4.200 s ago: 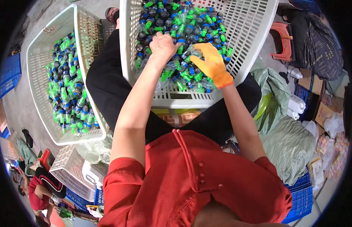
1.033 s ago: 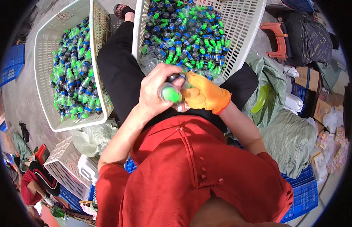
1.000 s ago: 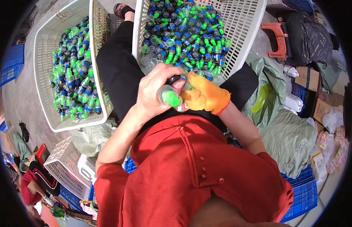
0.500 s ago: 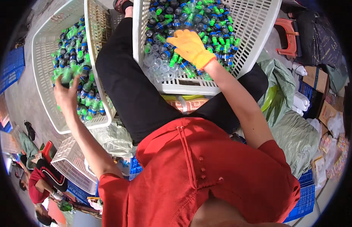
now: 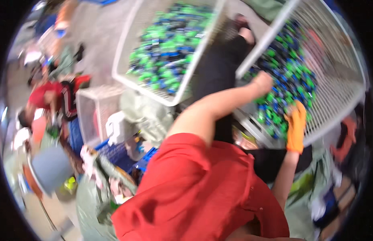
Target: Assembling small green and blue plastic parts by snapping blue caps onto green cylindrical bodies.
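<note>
My bare left hand [image 5: 263, 83] is closed like a fist over the near left part of the right-hand white basket [image 5: 254, 127]. Whatever it holds is hidden. In that basket lies a heap of small green-topped dark bottles [image 5: 290, 82] with blue bands, smeared by motion. My right hand [image 5: 296, 124], in an orange-yellow glove, is at the basket's near side, fingers curled toward the thumb around something pale and blurred. To the left, a second white basket [image 5: 148, 89] holds a similar heap of green-topped bottles [image 5: 170, 48].
My leg [image 5: 218, 66] lies between the two baskets. An upturned-looking white crate [image 5: 99, 108], pale sacks [image 5: 144, 114] and a blue crate [image 5: 110, 154] are at the left. Farther left a person in red [image 5: 44, 94] sits near a grey bucket [image 5: 54, 168]. An orange-red stool [image 5: 345, 138] stands at the right.
The view has swung left, so the baskets appear farther right. My left hand has moved from the left basket to the right one. My right hand has shifted to the basket's near side.
</note>
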A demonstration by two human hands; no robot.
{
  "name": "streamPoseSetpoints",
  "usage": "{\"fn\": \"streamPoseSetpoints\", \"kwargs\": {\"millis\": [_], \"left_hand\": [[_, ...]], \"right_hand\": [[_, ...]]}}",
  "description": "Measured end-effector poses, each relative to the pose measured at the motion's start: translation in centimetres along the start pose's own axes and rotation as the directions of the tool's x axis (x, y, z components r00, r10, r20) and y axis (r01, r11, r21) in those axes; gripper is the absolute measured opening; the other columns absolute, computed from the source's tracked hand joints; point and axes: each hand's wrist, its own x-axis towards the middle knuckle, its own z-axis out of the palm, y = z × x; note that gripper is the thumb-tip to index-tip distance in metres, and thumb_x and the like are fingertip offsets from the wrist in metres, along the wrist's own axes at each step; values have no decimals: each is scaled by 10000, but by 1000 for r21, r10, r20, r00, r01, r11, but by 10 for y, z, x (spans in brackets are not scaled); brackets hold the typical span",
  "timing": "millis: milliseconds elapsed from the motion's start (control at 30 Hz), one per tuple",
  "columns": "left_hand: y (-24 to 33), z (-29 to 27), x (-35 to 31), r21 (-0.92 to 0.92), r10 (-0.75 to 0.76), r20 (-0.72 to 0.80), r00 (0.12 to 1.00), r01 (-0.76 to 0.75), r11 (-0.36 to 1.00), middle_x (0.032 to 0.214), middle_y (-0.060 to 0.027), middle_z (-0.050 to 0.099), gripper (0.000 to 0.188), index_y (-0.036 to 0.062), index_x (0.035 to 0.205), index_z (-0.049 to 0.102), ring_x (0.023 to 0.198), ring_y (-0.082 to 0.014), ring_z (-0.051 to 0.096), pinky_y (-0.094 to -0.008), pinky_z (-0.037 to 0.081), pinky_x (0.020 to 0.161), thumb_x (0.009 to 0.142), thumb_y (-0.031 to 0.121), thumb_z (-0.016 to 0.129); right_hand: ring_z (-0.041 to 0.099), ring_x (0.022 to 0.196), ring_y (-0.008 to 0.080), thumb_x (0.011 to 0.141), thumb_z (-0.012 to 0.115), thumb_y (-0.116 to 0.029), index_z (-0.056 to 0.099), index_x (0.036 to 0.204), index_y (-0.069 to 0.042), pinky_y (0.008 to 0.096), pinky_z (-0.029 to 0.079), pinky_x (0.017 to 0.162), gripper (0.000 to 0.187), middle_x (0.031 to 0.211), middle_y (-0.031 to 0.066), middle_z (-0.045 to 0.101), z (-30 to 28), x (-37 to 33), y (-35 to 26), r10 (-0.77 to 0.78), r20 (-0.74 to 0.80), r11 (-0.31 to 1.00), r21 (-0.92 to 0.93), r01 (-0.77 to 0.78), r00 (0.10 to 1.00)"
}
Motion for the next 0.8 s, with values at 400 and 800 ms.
{"fn": "streamPoseSetpoints", "kwargs": {"millis": [400, 800], "left_hand": [[7, -135, -35, -935, -520, 356, 777, 295, -198, 788, -100, 569, 282, 15, 994, 501, 539, -203, 560, -296, 479, 489, 765, 69, 657], [79, -135, -81, -829, -258, 477, 840, 332, -450, 669, -64, 539, 310, 54, 1020, 394, 492, -141, 559, -255, 453, 428, 907, 212, 636]], "right_hand": [[539, 880, 176, 930, 554, -145, 481, 1292, -22, 291, 479, 813, 390, 1140, 100, 551, 2, 7, 34, -140, 68, 990, 29, 138, 988], [561, 824, 213, 900, 554, -114, 518, 1185, -13, 303, 466, 753, 305, 1040, 86, 595, 23, -69, -10, -256, 352, 688, -588, 426, 900]]}}
